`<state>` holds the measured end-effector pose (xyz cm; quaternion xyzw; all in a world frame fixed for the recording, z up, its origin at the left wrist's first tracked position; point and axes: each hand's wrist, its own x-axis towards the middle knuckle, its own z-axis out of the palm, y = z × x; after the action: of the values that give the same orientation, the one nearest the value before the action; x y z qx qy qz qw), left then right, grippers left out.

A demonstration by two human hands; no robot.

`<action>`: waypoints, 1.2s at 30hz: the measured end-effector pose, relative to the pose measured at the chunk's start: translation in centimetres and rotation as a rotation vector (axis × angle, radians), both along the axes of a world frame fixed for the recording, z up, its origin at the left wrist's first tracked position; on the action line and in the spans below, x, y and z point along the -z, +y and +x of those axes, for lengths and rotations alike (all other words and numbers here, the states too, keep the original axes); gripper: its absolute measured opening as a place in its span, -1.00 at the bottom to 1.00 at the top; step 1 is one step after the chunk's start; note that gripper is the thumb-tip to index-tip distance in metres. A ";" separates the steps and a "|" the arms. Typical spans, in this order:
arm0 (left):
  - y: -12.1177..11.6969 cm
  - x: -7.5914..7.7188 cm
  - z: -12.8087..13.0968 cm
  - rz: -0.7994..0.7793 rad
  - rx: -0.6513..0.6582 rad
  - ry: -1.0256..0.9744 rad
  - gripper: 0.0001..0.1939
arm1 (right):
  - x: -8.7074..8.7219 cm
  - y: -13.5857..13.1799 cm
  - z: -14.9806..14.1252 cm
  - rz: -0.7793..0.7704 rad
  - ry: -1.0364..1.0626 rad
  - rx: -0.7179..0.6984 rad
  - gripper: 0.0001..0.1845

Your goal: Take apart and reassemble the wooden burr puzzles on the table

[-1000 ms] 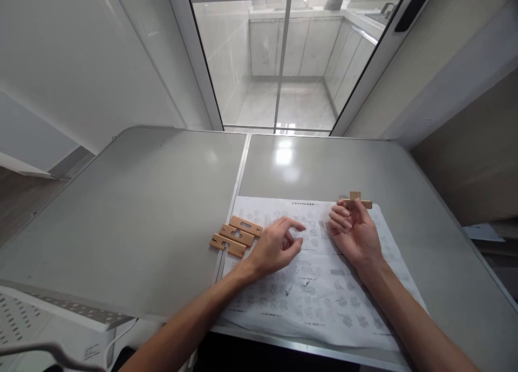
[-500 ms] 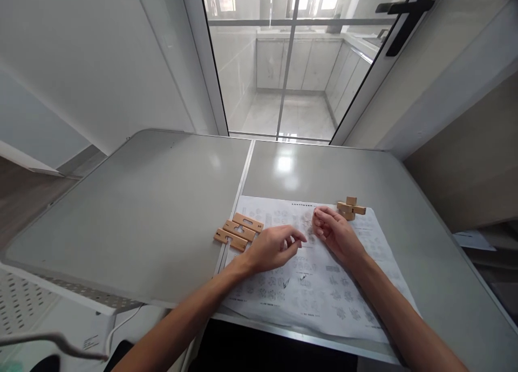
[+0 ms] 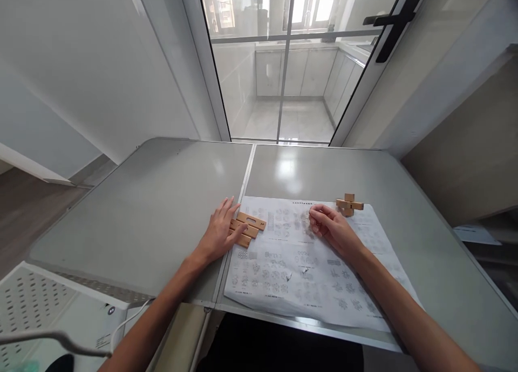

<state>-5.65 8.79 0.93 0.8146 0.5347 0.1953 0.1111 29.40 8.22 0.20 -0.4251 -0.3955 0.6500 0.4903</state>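
Observation:
My left hand (image 3: pixel 220 230) lies flat with fingers stretched out over the left ends of several flat slotted wooden pieces (image 3: pixel 251 224) at the left edge of a printed diagram sheet (image 3: pixel 307 264). My right hand (image 3: pixel 329 227) rests on the sheet with its fingers loosely curled inward and nothing visible in them. An assembled wooden cross-shaped piece (image 3: pixel 348 204) stands on the sheet's far right corner, a little beyond the right hand and apart from it.
The sheet lies on a grey folding table (image 3: pixel 141 210) with a seam down its middle. A glass sliding door (image 3: pixel 283 64) is behind the table. A white perforated unit (image 3: pixel 52 307) sits below at the left. Papers (image 3: pixel 475 233) lie at the right.
My left hand has moved left off the sheet and come down on the flat wooden pieces. My right hand has drifted slightly left, away from the cross piece. The view tilted up.

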 end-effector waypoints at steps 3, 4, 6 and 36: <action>0.1 0.3 -0.3 -0.015 0.051 0.157 -0.32 | -0.1 -0.1 0.0 -0.003 -0.041 -0.015 -0.64; 0.1 0.4 -0.2 -0.010 0.062 0.196 -0.31 | -0.2 -0.1 -0.1 -0.003 -0.048 -0.017 -0.64; 0.3 0.5 0.3 -0.006 0.072 0.247 -0.31 | -0.2 -0.1 -0.1 0.001 -0.054 -0.017 -0.64; 1.3 -0.7 0.0 -0.108 0.269 0.085 -0.23 | -0.5 -1.1 -1.3 0.445 -0.760 -0.250 -0.81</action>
<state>-5.67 10.09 1.67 0.8793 0.4346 0.1148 0.1573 28.06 7.12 0.69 -0.4667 -0.7257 0.4013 0.3076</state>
